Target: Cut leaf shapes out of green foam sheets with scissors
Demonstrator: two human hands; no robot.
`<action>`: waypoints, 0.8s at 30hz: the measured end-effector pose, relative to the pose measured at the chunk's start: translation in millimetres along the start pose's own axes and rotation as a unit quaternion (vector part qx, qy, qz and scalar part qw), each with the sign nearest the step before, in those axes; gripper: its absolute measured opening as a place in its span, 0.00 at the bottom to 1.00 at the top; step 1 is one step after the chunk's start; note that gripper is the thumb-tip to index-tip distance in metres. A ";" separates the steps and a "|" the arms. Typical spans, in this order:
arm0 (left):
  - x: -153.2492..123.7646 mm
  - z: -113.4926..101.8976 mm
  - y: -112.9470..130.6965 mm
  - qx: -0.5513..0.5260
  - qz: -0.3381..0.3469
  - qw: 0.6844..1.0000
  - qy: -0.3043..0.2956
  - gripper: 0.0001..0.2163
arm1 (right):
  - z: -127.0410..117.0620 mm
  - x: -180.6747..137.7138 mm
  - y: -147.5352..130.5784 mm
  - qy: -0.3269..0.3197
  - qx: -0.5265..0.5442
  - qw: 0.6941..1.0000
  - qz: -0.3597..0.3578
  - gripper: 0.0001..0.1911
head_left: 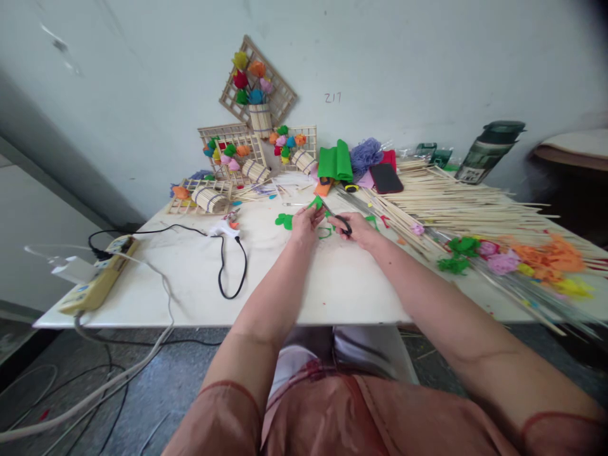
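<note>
My left hand pinches a small green felt piece over the white table. My right hand grips black-handled scissors, whose blades reach up to the green piece. A cut green leaf shape lies just left of my left hand. Thin green scraps rest between the two hands.
A glue gun with a black cord lies to the left, a power strip at the table's left edge. Bamboo sticks and stemmed fabric flowers cover the right. Stick frames with flowers, green felt rolls and a phone stand behind.
</note>
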State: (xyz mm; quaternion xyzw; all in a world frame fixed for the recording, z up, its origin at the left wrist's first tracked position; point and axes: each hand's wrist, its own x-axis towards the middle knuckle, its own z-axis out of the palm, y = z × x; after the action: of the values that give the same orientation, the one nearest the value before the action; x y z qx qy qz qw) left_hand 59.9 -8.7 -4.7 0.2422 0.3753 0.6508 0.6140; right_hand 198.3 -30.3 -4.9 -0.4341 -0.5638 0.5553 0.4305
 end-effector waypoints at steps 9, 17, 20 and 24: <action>-0.7 1.4 2.9 -0.022 0.014 0.999 0.027 0.03 | -0.4 -2.4 -3.9 -0.003 -0.009 1.000 0.014 0.16; -0.1 -0.3 2.5 -0.035 0.015 0.999 0.030 0.05 | -0.9 -2.4 -2.8 -0.018 -0.020 1.000 0.000 0.16; 0.3 -0.8 2.6 -0.039 0.018 0.999 0.024 0.06 | -0.3 -2.9 -3.3 -0.015 -0.023 1.000 0.006 0.16; 1.3 -1.4 1.9 -0.042 0.019 0.999 0.017 0.07 | 2.1 -4.2 -6.4 -0.009 -0.019 1.000 0.019 0.15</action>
State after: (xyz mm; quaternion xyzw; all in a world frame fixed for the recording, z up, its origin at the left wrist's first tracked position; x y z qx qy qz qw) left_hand 57.4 -7.6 -4.2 0.2126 0.3532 0.6814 0.6048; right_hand 197.4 -35.0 1.5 -0.4479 -0.5696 0.5565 0.4065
